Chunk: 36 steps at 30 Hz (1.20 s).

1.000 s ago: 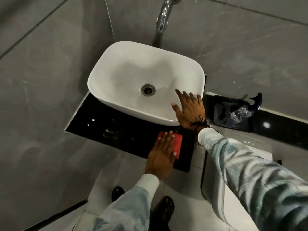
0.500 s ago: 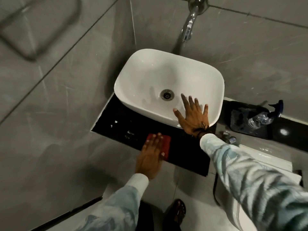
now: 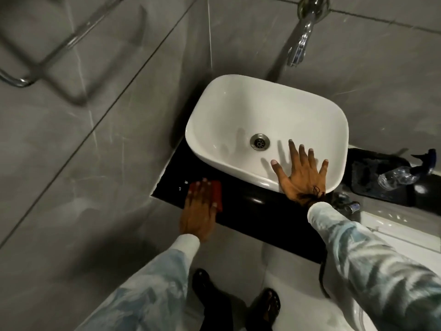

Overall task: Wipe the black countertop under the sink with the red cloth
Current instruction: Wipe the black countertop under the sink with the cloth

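A white basin [image 3: 238,103] stands on the black countertop [image 3: 257,211], which juts from the grey tiled wall. My left hand [image 3: 199,209] lies flat on the red cloth [image 3: 217,194], pressing it onto the counter near its left end; only the cloth's right strip shows past my fingers. My right hand [image 3: 301,173] rests with fingers spread on the basin's front right rim and holds nothing.
A chrome tap [image 3: 301,41] hangs over the basin. To the right lie a clear spray bottle [image 3: 403,174] on a dark mat [image 3: 372,177] and a chrome fitting [image 3: 350,206]. A metal rail [image 3: 35,60] is on the left wall. My feet [image 3: 238,304] stand below.
My left hand has slid the red cloth leftward along the counter, from near the middle to its left end. My right hand stays on the basin rim. The camera has shifted.
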Each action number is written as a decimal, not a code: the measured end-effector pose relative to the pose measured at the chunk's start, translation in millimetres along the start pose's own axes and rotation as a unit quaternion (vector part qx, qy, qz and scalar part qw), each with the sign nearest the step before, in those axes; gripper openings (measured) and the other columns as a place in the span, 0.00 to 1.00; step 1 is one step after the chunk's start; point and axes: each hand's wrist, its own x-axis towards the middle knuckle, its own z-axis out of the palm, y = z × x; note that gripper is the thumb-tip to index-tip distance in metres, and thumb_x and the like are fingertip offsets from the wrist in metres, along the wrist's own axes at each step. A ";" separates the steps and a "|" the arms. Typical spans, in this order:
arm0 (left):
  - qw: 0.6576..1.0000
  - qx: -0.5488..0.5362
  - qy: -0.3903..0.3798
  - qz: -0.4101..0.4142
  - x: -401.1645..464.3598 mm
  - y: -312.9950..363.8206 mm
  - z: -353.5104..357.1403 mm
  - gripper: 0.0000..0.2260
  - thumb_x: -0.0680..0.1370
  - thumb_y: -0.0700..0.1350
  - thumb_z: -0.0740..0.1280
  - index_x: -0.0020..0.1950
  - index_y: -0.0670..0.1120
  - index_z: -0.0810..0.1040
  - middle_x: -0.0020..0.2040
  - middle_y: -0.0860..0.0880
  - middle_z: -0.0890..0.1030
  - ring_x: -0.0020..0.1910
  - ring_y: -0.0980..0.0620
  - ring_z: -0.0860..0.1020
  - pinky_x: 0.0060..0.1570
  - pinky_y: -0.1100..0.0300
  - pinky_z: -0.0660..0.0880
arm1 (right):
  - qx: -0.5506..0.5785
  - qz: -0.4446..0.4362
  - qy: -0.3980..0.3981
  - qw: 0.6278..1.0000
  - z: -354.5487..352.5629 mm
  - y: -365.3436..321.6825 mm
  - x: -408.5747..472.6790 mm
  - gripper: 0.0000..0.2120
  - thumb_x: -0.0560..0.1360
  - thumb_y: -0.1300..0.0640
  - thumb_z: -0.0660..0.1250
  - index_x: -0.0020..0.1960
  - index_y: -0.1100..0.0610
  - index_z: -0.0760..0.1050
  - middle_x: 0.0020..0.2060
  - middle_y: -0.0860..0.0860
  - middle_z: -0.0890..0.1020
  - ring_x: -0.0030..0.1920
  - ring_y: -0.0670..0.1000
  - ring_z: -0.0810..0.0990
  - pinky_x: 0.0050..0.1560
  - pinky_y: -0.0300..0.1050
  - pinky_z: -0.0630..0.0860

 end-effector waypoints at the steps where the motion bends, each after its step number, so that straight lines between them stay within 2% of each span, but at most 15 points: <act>1: 1.000 -0.007 0.005 -0.026 -3.2 -7.4 -2.4 0.28 0.83 0.51 0.51 0.82 0.43 0.51 0.83 0.45 0.52 0.83 0.45 0.52 0.80 0.49 0.46 | -0.004 0.000 0.000 1.000 0.3 0.0 -1.1 0.40 0.75 0.23 0.41 0.81 0.39 0.39 0.83 0.51 0.52 0.83 0.55 0.47 0.80 0.69 0.41; 3: 0.998 -0.021 0.020 -0.049 -23.9 -4.5 2.3 0.28 0.83 0.51 0.53 0.82 0.41 0.55 0.83 0.43 0.55 0.83 0.44 0.54 0.80 0.46 0.51 | -0.005 0.005 0.005 1.000 -0.1 -2.9 -0.7 0.39 0.75 0.24 0.41 0.81 0.39 0.39 0.83 0.51 0.52 0.83 0.55 0.48 0.80 0.68 0.42; 4: 0.999 -0.020 0.018 -0.032 -36.0 3.3 9.1 0.28 0.83 0.51 0.53 0.81 0.42 0.56 0.83 0.44 0.56 0.83 0.44 0.54 0.80 0.45 0.53 | -0.005 0.007 0.007 1.000 -1.0 -4.2 0.2 0.39 0.75 0.24 0.41 0.81 0.39 0.39 0.83 0.51 0.52 0.83 0.55 0.48 0.80 0.68 0.42; 7: 0.994 -0.019 -0.026 0.100 -39.5 6.3 19.6 0.29 0.82 0.51 0.53 0.82 0.44 0.54 0.84 0.46 0.54 0.83 0.45 0.54 0.79 0.46 0.52 | -0.015 0.012 0.004 1.000 -0.4 -4.0 -1.6 0.39 0.76 0.24 0.42 0.82 0.40 0.40 0.83 0.51 0.52 0.83 0.55 0.48 0.80 0.68 0.42; 9: 0.988 0.012 -0.020 0.151 -8.4 -10.3 15.1 0.29 0.82 0.51 0.53 0.82 0.44 0.54 0.83 0.46 0.53 0.82 0.43 0.57 0.78 0.47 0.51 | -0.018 0.016 0.004 1.000 -0.7 -2.9 -1.2 0.39 0.76 0.24 0.43 0.82 0.40 0.40 0.83 0.51 0.53 0.83 0.55 0.48 0.80 0.67 0.42; 11: 0.995 0.028 -0.017 0.097 20.9 -26.1 4.8 0.29 0.82 0.51 0.51 0.82 0.44 0.53 0.83 0.45 0.53 0.82 0.42 0.56 0.78 0.48 0.48 | -0.019 0.018 0.008 1.000 -0.4 -2.8 0.5 0.39 0.76 0.24 0.43 0.82 0.40 0.40 0.83 0.51 0.53 0.83 0.55 0.49 0.80 0.67 0.43; 15: 0.994 -0.018 0.016 -0.108 32.3 -49.7 -4.4 0.29 0.83 0.50 0.49 0.83 0.43 0.49 0.84 0.43 0.52 0.83 0.43 0.51 0.80 0.49 0.41 | -0.021 0.029 0.009 0.999 2.7 -2.3 0.6 0.40 0.75 0.23 0.43 0.81 0.39 0.41 0.83 0.51 0.54 0.83 0.55 0.50 0.80 0.68 0.43; 17: 0.976 -0.044 0.048 -0.209 17.8 -43.8 -5.9 0.30 0.82 0.50 0.50 0.82 0.40 0.50 0.83 0.41 0.53 0.83 0.42 0.51 0.81 0.46 0.45 | -0.020 0.032 0.008 0.999 2.5 -2.8 1.4 0.40 0.75 0.23 0.43 0.81 0.39 0.41 0.83 0.51 0.54 0.83 0.55 0.50 0.80 0.68 0.44; 19: 0.960 -0.075 0.067 -0.261 1.4 -29.9 -4.4 0.30 0.82 0.50 0.51 0.82 0.38 0.50 0.83 0.40 0.53 0.83 0.42 0.52 0.81 0.44 0.50 | -0.021 0.037 0.007 0.999 2.9 -2.7 -0.1 0.40 0.75 0.23 0.43 0.81 0.39 0.41 0.83 0.51 0.55 0.83 0.55 0.50 0.80 0.68 0.44; 21: 0.965 -0.073 0.065 -0.242 -11.3 -26.7 0.3 0.31 0.82 0.51 0.51 0.82 0.38 0.50 0.83 0.40 0.52 0.83 0.42 0.51 0.81 0.44 0.50 | -0.017 0.038 0.011 0.999 2.6 -2.7 -1.2 0.40 0.75 0.23 0.43 0.81 0.39 0.41 0.83 0.51 0.55 0.83 0.55 0.51 0.80 0.67 0.45; 25: 0.984 -0.014 0.064 -0.164 -4.7 -67.4 0.1 0.31 0.82 0.51 0.51 0.82 0.38 0.51 0.83 0.40 0.55 0.82 0.42 0.53 0.80 0.44 0.52 | -0.019 0.033 0.014 0.999 0.6 -4.5 -0.4 0.41 0.75 0.23 0.43 0.82 0.40 0.42 0.83 0.52 0.56 0.83 0.55 0.52 0.80 0.67 0.46; 27: 0.980 -0.024 0.058 -0.186 2.3 -71.2 -0.7 0.31 0.82 0.51 0.50 0.81 0.38 0.51 0.83 0.39 0.55 0.82 0.40 0.53 0.80 0.41 0.53 | -0.025 0.034 0.011 0.999 0.1 -4.9 -1.0 0.41 0.75 0.23 0.43 0.82 0.40 0.42 0.83 0.52 0.56 0.83 0.55 0.51 0.80 0.67 0.46; 30: 0.974 -0.063 0.051 -0.210 -4.8 -28.7 2.9 0.31 0.81 0.51 0.52 0.81 0.35 0.52 0.82 0.36 0.54 0.82 0.38 0.53 0.79 0.39 0.53 | -0.024 0.027 0.015 0.999 -0.2 -5.1 -0.6 0.41 0.75 0.23 0.43 0.82 0.41 0.42 0.83 0.52 0.55 0.83 0.55 0.51 0.80 0.67 0.45; 33: 0.995 -0.069 0.044 -0.060 -35.9 23.5 23.9 0.30 0.82 0.52 0.52 0.81 0.38 0.54 0.82 0.38 0.54 0.82 0.38 0.56 0.79 0.41 0.52 | -0.019 0.017 0.020 0.999 0.4 -3.9 0.9 0.40 0.75 0.24 0.44 0.82 0.41 0.43 0.83 0.52 0.56 0.83 0.55 0.51 0.81 0.66 0.44; 36: 0.994 -0.084 -0.018 0.068 -60.1 62.7 34.9 0.30 0.84 0.55 0.49 0.83 0.45 0.46 0.84 0.46 0.47 0.84 0.46 0.45 0.81 0.46 0.46 | 0.006 -0.005 0.051 0.999 0.5 -2.6 -2.4 0.39 0.76 0.27 0.48 0.81 0.45 0.53 0.80 0.53 0.64 0.81 0.56 0.59 0.80 0.63 0.49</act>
